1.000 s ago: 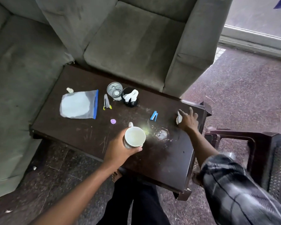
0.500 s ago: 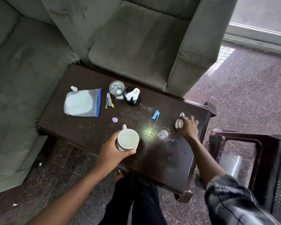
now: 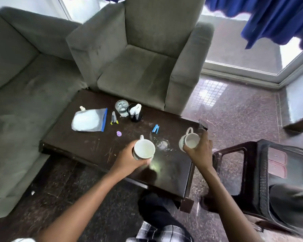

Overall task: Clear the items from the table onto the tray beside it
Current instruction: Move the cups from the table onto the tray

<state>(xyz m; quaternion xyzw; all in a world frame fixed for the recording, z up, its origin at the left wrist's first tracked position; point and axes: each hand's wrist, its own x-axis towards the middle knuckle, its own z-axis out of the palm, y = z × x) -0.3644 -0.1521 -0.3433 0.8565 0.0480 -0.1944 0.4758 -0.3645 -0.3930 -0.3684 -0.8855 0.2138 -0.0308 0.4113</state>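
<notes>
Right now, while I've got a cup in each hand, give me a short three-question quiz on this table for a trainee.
1. True or false: the left hand holds a white cup.
2. The right hand holds: A a spoon; B a second cup; C a phone.
3. Fill in: the plastic bag has a ____ seal strip along one edge.
Key: 1 true; 2 B; 3 blue.
</notes>
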